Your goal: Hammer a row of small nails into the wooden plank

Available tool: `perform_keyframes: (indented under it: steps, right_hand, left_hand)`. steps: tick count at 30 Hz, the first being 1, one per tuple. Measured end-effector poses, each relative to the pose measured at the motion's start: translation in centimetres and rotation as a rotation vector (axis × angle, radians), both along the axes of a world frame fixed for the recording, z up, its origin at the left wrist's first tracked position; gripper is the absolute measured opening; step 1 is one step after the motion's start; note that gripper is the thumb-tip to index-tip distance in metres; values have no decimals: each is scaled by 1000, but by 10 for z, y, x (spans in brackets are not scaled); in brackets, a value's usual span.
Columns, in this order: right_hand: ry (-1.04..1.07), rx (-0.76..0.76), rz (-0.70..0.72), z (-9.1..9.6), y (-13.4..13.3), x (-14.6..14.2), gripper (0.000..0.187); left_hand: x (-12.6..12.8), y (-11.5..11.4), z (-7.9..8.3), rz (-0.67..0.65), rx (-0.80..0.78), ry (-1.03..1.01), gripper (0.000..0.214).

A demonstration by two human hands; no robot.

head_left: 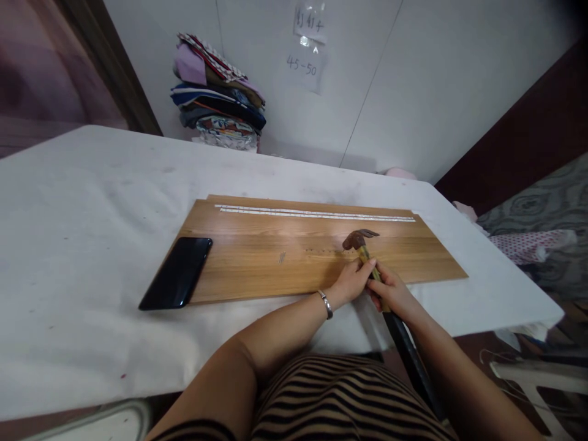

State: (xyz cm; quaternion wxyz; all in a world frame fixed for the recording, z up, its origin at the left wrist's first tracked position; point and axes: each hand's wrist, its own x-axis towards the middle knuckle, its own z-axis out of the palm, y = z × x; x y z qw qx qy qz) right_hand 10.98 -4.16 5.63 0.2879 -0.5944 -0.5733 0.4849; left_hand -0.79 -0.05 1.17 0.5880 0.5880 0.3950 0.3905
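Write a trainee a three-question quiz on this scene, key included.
1. True or false: the person's right hand grips the hammer by its handle.

2. Where does the black phone lie on the wooden board, seen from the person's side?
A) Right end
B) Centre
C) Left end

3. Fill in: the lower sheet on the wall reads "45-__".

Key: 1. True; 2. C; 3. 50

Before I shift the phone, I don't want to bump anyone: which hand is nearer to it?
Left. The left hand is right of the phone, over the wooden board; the right hand is farther right, around the hammer handle.
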Motion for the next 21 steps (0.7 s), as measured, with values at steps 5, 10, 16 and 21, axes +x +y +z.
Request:
perform_keyframes:
  steps: [5, 10, 16, 21]
  right_hand:
    - [-16, -75, -1, 5, 4, 0, 26]
    - [6, -50, -8, 2, 2, 0, 26]
    - [-3, 8, -12, -1, -1, -2, 26]
    - [-20, -70, -4, 7, 2, -1, 27]
  left_hand:
    - [1, 1, -1, -1, -47, -37, 48]
    - [0, 1, -2, 4, -8, -12, 48]
    - [1, 0, -3, -3, 3, -21, 46]
    - [0, 1, -1, 0, -26, -31, 47]
